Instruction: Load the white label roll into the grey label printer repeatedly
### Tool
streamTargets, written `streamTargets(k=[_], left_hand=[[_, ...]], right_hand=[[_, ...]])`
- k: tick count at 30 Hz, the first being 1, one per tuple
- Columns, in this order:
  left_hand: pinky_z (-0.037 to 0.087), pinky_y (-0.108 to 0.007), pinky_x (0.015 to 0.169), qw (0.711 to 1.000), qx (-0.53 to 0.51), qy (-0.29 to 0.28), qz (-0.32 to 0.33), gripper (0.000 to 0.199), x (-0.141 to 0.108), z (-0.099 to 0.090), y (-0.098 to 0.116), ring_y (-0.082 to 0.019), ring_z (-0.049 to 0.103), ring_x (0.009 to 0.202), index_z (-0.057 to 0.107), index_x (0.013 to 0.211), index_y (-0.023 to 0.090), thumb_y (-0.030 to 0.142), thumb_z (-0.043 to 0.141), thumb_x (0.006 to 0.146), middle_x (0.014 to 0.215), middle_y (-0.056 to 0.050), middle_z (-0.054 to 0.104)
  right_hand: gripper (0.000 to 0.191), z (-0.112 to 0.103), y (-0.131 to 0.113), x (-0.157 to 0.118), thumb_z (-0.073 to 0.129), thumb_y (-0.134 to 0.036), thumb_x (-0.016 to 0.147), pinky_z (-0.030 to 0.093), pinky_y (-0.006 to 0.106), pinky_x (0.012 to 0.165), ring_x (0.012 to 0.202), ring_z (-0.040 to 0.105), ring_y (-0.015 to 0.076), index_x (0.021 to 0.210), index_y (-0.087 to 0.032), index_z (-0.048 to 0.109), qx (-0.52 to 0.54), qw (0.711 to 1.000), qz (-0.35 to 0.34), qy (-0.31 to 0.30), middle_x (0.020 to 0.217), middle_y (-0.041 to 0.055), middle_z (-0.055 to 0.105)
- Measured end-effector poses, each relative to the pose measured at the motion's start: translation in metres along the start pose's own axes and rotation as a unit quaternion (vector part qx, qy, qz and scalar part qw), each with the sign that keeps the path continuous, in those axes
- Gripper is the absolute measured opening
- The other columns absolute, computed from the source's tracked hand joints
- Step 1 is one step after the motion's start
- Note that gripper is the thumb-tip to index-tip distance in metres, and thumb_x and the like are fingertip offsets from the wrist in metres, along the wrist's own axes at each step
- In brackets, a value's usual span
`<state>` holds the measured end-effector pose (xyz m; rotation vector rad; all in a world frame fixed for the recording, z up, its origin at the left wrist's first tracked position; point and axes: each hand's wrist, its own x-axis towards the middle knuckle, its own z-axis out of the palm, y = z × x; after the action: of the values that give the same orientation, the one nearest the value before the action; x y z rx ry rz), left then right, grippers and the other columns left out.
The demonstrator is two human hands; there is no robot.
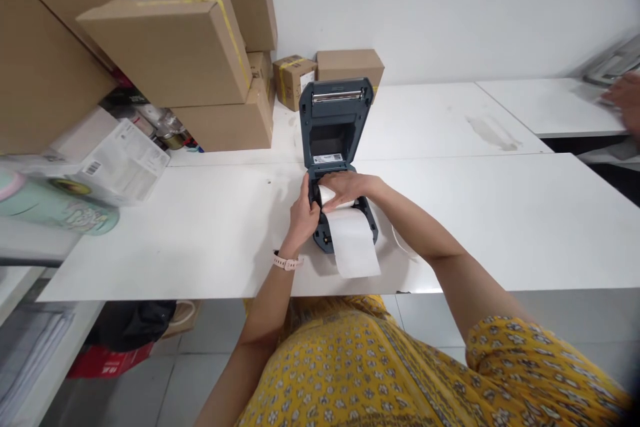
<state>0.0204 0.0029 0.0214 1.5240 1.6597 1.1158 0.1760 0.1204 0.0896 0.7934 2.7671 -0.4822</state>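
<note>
A dark grey label printer [367, 227] stands on the white table with its lid [334, 121] raised. A white paper roll [327, 196] sits inside it, and a strip of label paper [356, 247] hangs out over the front toward me. My left hand [303, 217] grips the printer's left side, its thumb along the edge and its other fingers bent at the inner rim. Reaching in from the right, my right hand [344, 185] has its fingers over the paper roll and closed on it. Part of the roll is hidden beneath that hand.
Cardboard boxes [170, 47] are stacked at the back left, with two smaller boxes [350, 65] behind the printer. A clear plastic package [120, 160] and a mint-green bottle [65, 207] lie at the left. At the far right another person's hand [625, 100] is near a grey device.
</note>
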Motion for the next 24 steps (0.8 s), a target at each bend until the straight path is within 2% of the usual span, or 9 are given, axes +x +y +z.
streamTargets(k=[2,5,7,10,12,15,20,24], left_hand=[[0.048,-0.054,0.114,1.0,-0.01,0.0,0.006,0.085,-0.001,-0.001,0.002,-0.035,0.066,0.129,0.028,0.168,0.027,0.013,0.053,0.087,0.142,-0.013,0.067],[0.046,-0.053,0.116,1.0,-0.016,-0.01,0.005,0.083,-0.002,-0.003,0.005,-0.035,0.064,0.133,0.026,0.168,0.025,0.013,0.052,0.09,0.149,-0.014,0.063],[0.045,-0.052,0.117,1.0,-0.022,-0.016,0.006,0.081,-0.004,-0.004,0.007,-0.034,0.061,0.137,0.024,0.168,0.025,0.016,0.052,0.093,0.151,-0.014,0.061],[0.045,-0.053,0.118,1.0,-0.024,-0.019,0.002,0.078,-0.004,-0.004,0.008,-0.033,0.06,0.139,0.024,0.168,0.025,0.02,0.053,0.096,0.154,-0.014,0.059],[0.045,-0.053,0.119,1.0,-0.023,-0.015,0.0,0.076,-0.004,-0.004,0.007,-0.033,0.06,0.138,0.025,0.168,0.026,0.021,0.053,0.097,0.157,-0.014,0.057],[0.042,-0.052,0.123,0.999,-0.03,-0.003,0.015,0.074,-0.003,-0.002,0.005,-0.031,0.054,0.146,0.03,0.166,0.028,0.022,0.054,0.097,0.16,-0.011,0.055],[0.036,-0.052,0.128,0.999,-0.031,0.001,0.019,0.073,-0.002,0.0,0.005,-0.031,0.045,0.154,0.032,0.165,0.028,0.019,0.054,0.096,0.164,-0.008,0.051],[0.034,-0.054,0.129,1.0,-0.023,-0.004,0.004,0.076,-0.002,0.0,0.006,-0.032,0.043,0.155,0.031,0.166,0.027,0.016,0.053,0.094,0.166,-0.009,0.049]], right_hand=[[0.078,0.006,-0.004,-0.016,0.072,-0.062,0.09,0.052,0.054,0.108,0.135,0.061,0.043,0.147,-0.011,0.056,0.007,0.998,-0.003,0.07,0.147,0.0245,0.062],[0.069,0.025,-0.017,-0.052,0.058,-0.058,0.101,0.049,0.055,0.115,0.143,0.057,0.039,0.153,-0.012,0.052,0.048,0.985,-0.032,0.165,0.156,0.0219,0.056],[0.065,0.046,-0.029,-0.077,0.049,-0.059,0.105,0.049,0.053,0.117,0.143,0.057,0.0359,0.151,-0.014,0.055,0.061,0.978,-0.044,0.193,0.157,0.0199,0.057],[0.066,0.08,-0.052,-0.102,0.048,-0.061,0.104,0.05,0.055,0.118,0.148,0.053,0.0352,0.15,-0.014,0.057,0.038,0.972,-0.035,0.229,0.16,0.0201,0.053],[0.066,0.098,-0.066,-0.107,0.049,-0.06,0.104,0.047,0.058,0.121,0.152,0.048,0.0361,0.15,-0.014,0.056,0.006,0.964,-0.014,0.266,0.163,0.0199,0.049],[0.068,0.113,-0.078,-0.104,0.048,-0.06,0.104,0.046,0.058,0.122,0.153,0.046,0.036,0.152,-0.013,0.054,-0.035,0.951,0.006,0.307,0.163,0.0192,0.049],[0.067,0.118,-0.079,-0.099,0.049,-0.061,0.103,0.045,0.056,0.123,0.153,0.047,0.0332,0.152,-0.015,0.054,-0.044,0.944,0.016,0.325,0.163,0.0166,0.05],[0.067,0.119,-0.076,-0.102,0.051,-0.061,0.103,0.045,0.056,0.123,0.154,0.046,0.0333,0.152,-0.017,0.053,-0.04,0.945,0.012,0.324,0.164,0.0156,0.049]])
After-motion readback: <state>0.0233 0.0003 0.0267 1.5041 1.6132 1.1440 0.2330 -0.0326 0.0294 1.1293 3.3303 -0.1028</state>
